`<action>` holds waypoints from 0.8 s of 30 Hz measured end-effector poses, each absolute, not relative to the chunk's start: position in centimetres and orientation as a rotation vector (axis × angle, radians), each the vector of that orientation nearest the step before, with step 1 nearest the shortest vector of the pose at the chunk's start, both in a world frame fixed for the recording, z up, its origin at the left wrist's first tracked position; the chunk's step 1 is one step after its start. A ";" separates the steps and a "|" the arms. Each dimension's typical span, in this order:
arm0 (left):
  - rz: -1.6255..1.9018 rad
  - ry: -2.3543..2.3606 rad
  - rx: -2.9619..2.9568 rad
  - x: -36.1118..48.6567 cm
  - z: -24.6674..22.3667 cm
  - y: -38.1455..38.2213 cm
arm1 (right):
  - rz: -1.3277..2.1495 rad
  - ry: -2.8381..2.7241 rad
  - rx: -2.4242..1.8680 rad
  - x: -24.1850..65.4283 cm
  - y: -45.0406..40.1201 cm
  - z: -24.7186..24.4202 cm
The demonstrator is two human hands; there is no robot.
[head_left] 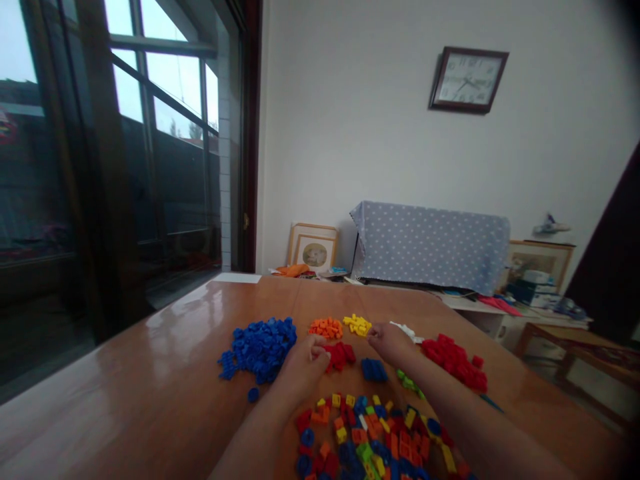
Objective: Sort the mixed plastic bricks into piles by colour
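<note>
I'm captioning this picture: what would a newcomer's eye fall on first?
Probably the large blue pile left of the hands, then the mixed-colour blocks nearest the camera. The left hand is at a small red pile, the right hand by the yellow pile. Behind, the spotted cloth stands out below the wall clock.

On the brown surface, a mixed pile of coloured blocks spreads toward the near edge. The left hand has its fingers at a small red group; a large blue heap lies on the left edge's side. The right hand curls its fingers beside the yellow pile, toward the far edge. A larger red heap sits near the right edge.
</note>
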State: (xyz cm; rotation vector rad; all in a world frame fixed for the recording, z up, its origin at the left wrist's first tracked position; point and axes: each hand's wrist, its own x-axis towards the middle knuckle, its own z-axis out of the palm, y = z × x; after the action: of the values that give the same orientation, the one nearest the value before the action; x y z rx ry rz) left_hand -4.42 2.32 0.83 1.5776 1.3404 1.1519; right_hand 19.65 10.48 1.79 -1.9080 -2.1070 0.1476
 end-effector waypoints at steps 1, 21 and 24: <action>1.159 1.348 1.570 -4.4 0.9 2.4 | 0.135 -2.087 -1.948 19.9 11.5 1.8; 1.079 1.418 1.707 -5.0 -1.1 3.4 | 0.178 -2.134 -1.989 20.1 16.6 1.2; 0.984 1.436 1.780 -5.1 -1.6 3.3 | 0.265 -2.241 -1.894 19.5 15.2 1.9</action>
State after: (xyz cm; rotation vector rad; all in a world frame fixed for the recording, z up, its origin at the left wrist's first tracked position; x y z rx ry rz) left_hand -5.10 3.28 -1.62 1.7801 1.4363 0.9841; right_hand 19.48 15.19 1.94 -1.8939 -2.2409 0.2653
